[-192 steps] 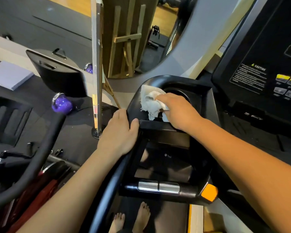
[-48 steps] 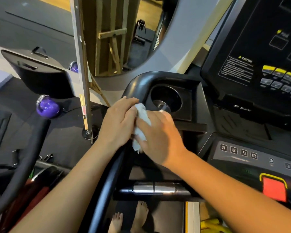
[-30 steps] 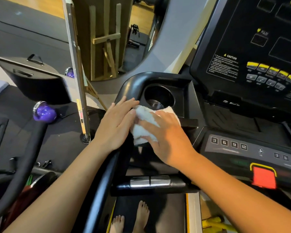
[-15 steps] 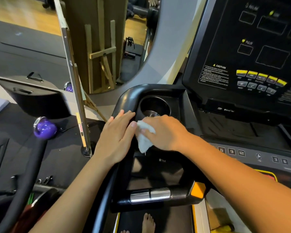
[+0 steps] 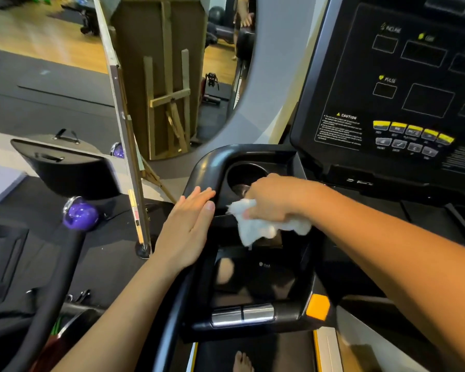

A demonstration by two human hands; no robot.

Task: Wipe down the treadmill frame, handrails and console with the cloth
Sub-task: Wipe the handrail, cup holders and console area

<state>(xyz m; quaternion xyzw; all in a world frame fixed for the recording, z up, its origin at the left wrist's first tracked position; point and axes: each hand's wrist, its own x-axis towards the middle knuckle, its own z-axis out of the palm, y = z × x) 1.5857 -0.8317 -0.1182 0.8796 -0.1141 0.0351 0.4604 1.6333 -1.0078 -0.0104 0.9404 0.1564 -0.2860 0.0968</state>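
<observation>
My right hand grips a crumpled white cloth against the black tray edge just below the round cup holder of the treadmill. My left hand lies flat with straight fingers on the black left handrail where it curves round the tray. The black console with yellow and grey buttons rises at the upper right. Silver pulse grips sit on the lower crossbar.
An orange end cap marks the crossbar's right end. A mirror panel on a stand leans at the left. An exercise bike with a purple knob stands at the lower left. A bare foot is on the belt below.
My right hand has slid the cloth rightward, away from my left hand, to below the cup holder. The left hand stays flat on the handrail. The view has tilted up.
</observation>
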